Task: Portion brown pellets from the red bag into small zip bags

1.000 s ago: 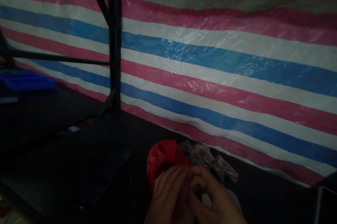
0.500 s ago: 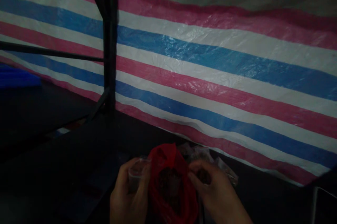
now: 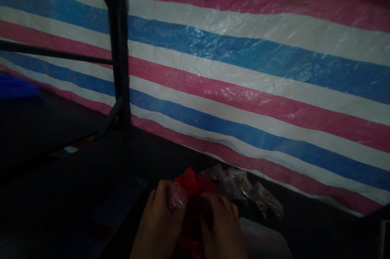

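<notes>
The red plastic bag (image 3: pixel 189 182) stands on the dark table with its mouth open, and its contents are too dark to make out. In my left hand (image 3: pixel 158 220), at the bag's left side, is a small clear plastic bag (image 3: pixel 177 197), gripped between thumb and fingers. My right hand (image 3: pixel 224 220) reaches over the bag's mouth from the right with curled fingers; whatever they pinch is hidden. Just behind the red bag lie several small clear zip bags (image 3: pixel 242 184) with brownish contents.
A pale translucent container (image 3: pixel 263 238) sits right of my right hand. Striped plastic sheeting (image 3: pixel 243 68) hangs behind the black table (image 3: pixel 152 149), beside a dark metal post (image 3: pixel 120 48). Something blue (image 3: pixel 18 88) lies far left, and a flat dark-blue sheet (image 3: pixel 118 206) nearer.
My right hand has moved left from the red bag's edge to over its mouth. My left hand has turned inward with the clear plastic. The pale container has come into view.
</notes>
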Available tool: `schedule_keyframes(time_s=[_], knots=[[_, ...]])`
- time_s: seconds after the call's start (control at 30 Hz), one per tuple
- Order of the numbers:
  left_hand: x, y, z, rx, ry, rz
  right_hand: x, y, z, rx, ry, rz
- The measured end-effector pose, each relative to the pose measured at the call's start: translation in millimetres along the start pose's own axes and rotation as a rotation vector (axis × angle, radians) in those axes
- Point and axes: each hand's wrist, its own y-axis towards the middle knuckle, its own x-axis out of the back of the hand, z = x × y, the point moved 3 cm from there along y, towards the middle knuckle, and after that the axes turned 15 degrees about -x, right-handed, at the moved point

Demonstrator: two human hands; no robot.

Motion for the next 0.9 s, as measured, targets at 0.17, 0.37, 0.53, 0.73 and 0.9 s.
schedule_keyframes(time_s=[0.17, 0.37, 0.53, 0.73, 0.9], knots=[[-6.4, 3.1, -11.2, 0.051, -0.502, -0.047, 1.9, -5.7, -7.7, -0.007, -0.024, 0.000], [-4.8, 3.4, -24.9, 0.142, -0.592, -0.148, 6.4, -7.5, 6.7, -0.212, -0.076, -0.053], [-8.3, -0.2, -24.7, 0.174, -0.597, -0.180, 7.6, -5.6, 8.0, -0.239, 0.028, 0.016], [-17.3, -10.0, -20.3, 0.303, -0.653, -0.304, 13.2, -8.1, 14.5, -0.173, 0.165, 0.133], [-16.6, -13.2, -18.9, 0.290, -0.557, -0.335, 10.2, -11.7, 17.6, -0.176, 0.226, 0.161]])
